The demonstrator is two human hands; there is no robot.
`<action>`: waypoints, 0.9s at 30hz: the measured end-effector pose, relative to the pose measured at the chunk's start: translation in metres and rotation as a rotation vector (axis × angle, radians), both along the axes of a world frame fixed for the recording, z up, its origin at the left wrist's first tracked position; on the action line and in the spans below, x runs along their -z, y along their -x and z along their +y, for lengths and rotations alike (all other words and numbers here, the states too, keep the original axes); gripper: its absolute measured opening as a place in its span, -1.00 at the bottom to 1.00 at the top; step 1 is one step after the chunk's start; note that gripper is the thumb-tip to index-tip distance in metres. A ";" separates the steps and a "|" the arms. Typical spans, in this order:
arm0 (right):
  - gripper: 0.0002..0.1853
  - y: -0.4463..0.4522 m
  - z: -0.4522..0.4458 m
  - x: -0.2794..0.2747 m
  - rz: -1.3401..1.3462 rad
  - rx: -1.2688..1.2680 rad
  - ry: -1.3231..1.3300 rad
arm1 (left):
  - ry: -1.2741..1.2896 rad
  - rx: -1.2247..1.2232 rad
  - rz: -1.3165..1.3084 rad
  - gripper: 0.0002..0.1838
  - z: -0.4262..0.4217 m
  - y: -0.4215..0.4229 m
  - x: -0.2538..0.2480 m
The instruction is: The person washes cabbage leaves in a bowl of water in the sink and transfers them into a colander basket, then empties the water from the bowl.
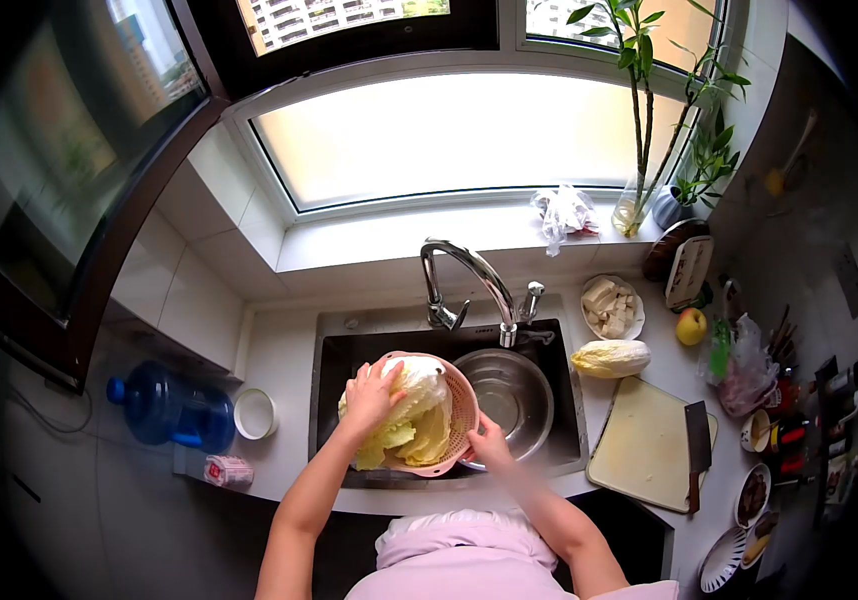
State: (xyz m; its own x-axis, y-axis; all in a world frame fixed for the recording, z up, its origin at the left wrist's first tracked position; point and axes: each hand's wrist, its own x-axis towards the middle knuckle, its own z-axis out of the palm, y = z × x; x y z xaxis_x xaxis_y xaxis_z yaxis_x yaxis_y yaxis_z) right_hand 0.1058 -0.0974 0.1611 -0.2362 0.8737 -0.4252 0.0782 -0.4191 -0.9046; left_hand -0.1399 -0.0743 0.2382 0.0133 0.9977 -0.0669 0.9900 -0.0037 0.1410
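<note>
A pink colander full of cabbage leaves is held over the left part of the sink. My left hand lies on top of the leaves at the colander's left side, its fingers spread. At the right rim, my right hand grips the colander with its fingers closed round the edge. Just right of the colander, a steel basin sits in the sink, partly hidden by the colander and my right hand. Above the basin curves the chrome faucet.
Right of the sink are a napa cabbage, a plate of white chunks, a cutting board and a cleaver with its handle toward me. On the left stand a white bowl and a blue water jug.
</note>
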 end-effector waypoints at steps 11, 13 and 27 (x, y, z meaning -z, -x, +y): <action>-0.49 0.013 -0.012 0.026 0.114 -0.028 0.192 | -0.324 0.269 -0.070 -0.80 -0.047 -0.034 0.031; -0.50 0.017 -0.010 0.026 0.109 -0.022 0.195 | 0.178 -0.016 -0.096 -0.54 -0.057 -0.054 0.061; -0.29 0.009 0.005 0.025 0.021 0.019 0.010 | 0.483 -0.043 -0.365 -0.72 -0.012 -0.066 0.042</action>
State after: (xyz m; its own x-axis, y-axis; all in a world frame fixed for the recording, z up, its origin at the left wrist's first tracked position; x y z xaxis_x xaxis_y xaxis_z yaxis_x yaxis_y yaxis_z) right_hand 0.0967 -0.0922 0.1363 -0.2283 0.8738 -0.4293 0.0507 -0.4297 -0.9016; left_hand -0.0740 -0.0861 0.1964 0.0807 0.8560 -0.5107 0.8750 0.1845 0.4475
